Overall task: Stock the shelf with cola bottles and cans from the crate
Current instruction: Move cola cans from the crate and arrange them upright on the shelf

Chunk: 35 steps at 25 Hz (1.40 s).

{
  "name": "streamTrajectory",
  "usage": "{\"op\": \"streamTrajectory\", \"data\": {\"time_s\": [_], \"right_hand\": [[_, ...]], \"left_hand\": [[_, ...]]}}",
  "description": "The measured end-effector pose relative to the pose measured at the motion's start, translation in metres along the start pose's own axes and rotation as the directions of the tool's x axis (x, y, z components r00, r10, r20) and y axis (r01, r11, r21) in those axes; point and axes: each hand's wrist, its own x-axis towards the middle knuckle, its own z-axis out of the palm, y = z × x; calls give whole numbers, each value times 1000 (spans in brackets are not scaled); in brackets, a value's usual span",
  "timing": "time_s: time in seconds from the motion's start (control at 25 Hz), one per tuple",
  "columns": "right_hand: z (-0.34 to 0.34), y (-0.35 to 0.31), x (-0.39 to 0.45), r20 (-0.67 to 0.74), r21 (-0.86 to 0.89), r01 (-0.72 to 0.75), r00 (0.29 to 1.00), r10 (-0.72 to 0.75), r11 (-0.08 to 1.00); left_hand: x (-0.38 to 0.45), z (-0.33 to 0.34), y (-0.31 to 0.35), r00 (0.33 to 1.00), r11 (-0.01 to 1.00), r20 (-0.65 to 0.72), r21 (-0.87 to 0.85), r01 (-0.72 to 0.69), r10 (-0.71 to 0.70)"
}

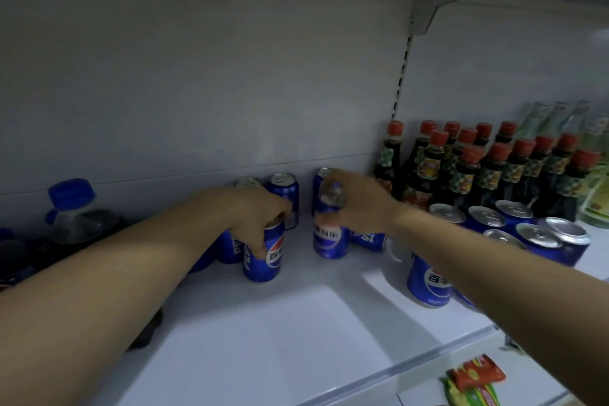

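On the white shelf, left of the red-capped dark sauce bottles, both hands work among blue cola cans. The left hand reaches over one upright can from above, its fingers curled down round the can's top and side, gripping it; that can stands on the shelf directly under the palm. More cans stand just behind this hand, toward the back wall. The right hand, nearer the sauce bottles, pinches the top of another upright can, blurred, which hangs below the fingers. A cluster of cans sits just in front of the sauce bottles. A blue-capped cola bottle stands far left of them.
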Motion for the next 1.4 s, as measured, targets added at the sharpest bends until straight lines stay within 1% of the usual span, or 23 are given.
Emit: {"op": "streamTrajectory", "data": {"time_s": [0.12,0.24,0.28,0.32,0.36,0.4,0.44,0.48,0.52,0.56,0.6,0.64,0.72,0.76,0.8,0.92,1.0,1.04,1.08,1.2,1.28,1.36,1.4], "right_hand": [[35,-13,-1,32,51,66,997,-68,997],[40,-23,4,101,178,109,987,-129,978],[37,-21,8,56,221,84,994,-98,972],[36,-15,14,-77,228,44,997,-27,973],[32,-5,21,-240,152,-5,970,42,988],[29,10,28,-327,-21,-83,942,71,996],[25,23,30,-280,-206,-170,954,109,964],[24,33,31,-130,-332,-224,973,190,917],[26,40,27,42,-386,-249,957,286,888],[32,47,25,146,-397,-266,927,347,879],[38,50,20,157,-397,-271,921,356,877],[43,54,19,100,-369,-272,939,328,889],[46,52,14,-69,-155,-309,951,301,939],[42,48,11,-147,-7,-318,938,314,948],[35,45,7,-218,129,-294,923,316,947],[8,27,-14,-314,430,-118,910,270,895],[-7,13,-27,-307,684,59,927,214,727],[-12,9,-31,-338,736,137,923,184,663],[-16,5,-33,-382,741,190,908,172,645],[-23,-3,-41,-457,743,251,868,196,620],[-21,-2,-45,-481,701,264,861,166,662],[-24,2,-49,-513,523,232,854,85,820],[-28,4,-51,-508,412,206,861,36,888]], "left_hand": [[-13,9,-5,999,1000,-27,8,-20,20],[-20,19,-13,983,997,-180,-65,-35,22],[-21,20,-15,968,994,-250,-107,-33,6],[-21,21,-15,950,989,-313,-148,-29,-19],[-21,21,-14,935,984,-352,-178,-15,-49],[-20,21,-10,928,983,-365,-182,11,-78],[-19,20,-5,924,986,-369,-162,42,-100],[-17,20,1,915,988,-388,-142,62,-113],[-15,19,7,894,988,-432,-141,61,-117],[-15,19,13,856,985,-505,-171,32,-115],[-14,18,18,786,976,-609,-215,-36,-106],[-14,17,23,676,955,-732,-252,-154,-84],[-14,20,37,426,887,-902,-253,-385,-72],[-13,22,45,354,857,-930,-258,-446,-96],[-10,24,52,339,827,-932,-291,-482,-130],[6,16,62,459,680,-842,-514,-523,-284],[10,7,70,592,405,-736,-676,-615,-329],[11,5,75,658,258,-702,-712,-653,-272],[10,6,81,692,176,-696,-718,-673,-195],[10,19,102,723,177,-686,-723,-667,-78],[19,31,114,717,131,-672,-740,-660,-187],[29,46,122,663,118,-656,-737,-666,-360],[31,52,124,615,161,-652,-733,-661,-443]]}}
